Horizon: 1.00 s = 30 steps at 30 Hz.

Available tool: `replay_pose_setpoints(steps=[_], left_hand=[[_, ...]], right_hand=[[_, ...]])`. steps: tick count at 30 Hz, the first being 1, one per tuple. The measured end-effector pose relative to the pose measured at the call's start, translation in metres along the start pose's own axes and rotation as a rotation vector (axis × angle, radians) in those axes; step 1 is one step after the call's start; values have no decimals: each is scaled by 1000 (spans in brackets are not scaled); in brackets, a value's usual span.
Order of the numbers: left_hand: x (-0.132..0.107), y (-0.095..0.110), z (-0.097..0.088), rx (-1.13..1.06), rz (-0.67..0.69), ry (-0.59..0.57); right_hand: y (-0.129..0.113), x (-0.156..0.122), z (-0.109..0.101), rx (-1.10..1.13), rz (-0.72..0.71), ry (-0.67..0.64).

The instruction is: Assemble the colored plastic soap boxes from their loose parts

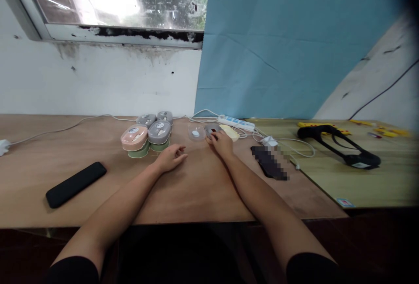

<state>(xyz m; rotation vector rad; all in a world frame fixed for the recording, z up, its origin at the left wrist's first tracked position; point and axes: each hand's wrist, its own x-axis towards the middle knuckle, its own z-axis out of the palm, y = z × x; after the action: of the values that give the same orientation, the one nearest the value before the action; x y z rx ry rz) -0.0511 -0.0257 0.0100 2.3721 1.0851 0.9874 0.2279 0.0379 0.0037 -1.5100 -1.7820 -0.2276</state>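
Observation:
My left hand (172, 158) rests on the wooden table with its fingers loosely bent, thumb apart and nothing in it. It lies just right of several small oval containers; a grey-lidded one (159, 132) and a pink-lidded one (134, 137), both with green bases, stand in front. Over a small round grey dish (210, 127) reaches my right hand (223, 144), fingertips together at its near edge. Something dark red shows inside the dish, and what the fingertips pinch is hidden. Left of it sits a clear round dish (196, 133) with a white piece; a pale yellow disc (229, 132) lies on the right.
A power strip (236, 122) with white cables lies along the wall. Right of my forearm is a blurred dark phone-like object (269, 161). A black elongated case (76, 184) lies at left. On the adjoining table are a black strap-like frame (340, 146) and yellow pieces.

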Motion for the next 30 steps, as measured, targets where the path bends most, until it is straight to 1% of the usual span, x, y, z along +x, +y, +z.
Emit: replay_pose_setpoints(steps=[6,9,12,16,19,21,24,27,30], left_hand=[[1,-2,0,20,16,7],[1,-1,-3,48,33,54],[2,2,-8,109,58,165],[3,5,-20,262,112,374],[3,4,-28,403,113,472],[2,4,-33,482,73,495],[2,3,-35,578,0,497],[3,0,-34,647,-68,478],[3,-5,-30,675,-129,435]], right_hand=[[-3,0,-2,-60,30,-25],[-5,0,-3,-73,51,-23],[-9,0,-6,-70,74,-3],[-16,-1,-9,-21,60,62],[-17,-2,-10,3,49,81],[-16,-1,-10,-3,59,68],[-12,-1,-8,-37,87,34],[-10,0,-8,-67,111,17],[-10,1,-8,-67,114,22]])
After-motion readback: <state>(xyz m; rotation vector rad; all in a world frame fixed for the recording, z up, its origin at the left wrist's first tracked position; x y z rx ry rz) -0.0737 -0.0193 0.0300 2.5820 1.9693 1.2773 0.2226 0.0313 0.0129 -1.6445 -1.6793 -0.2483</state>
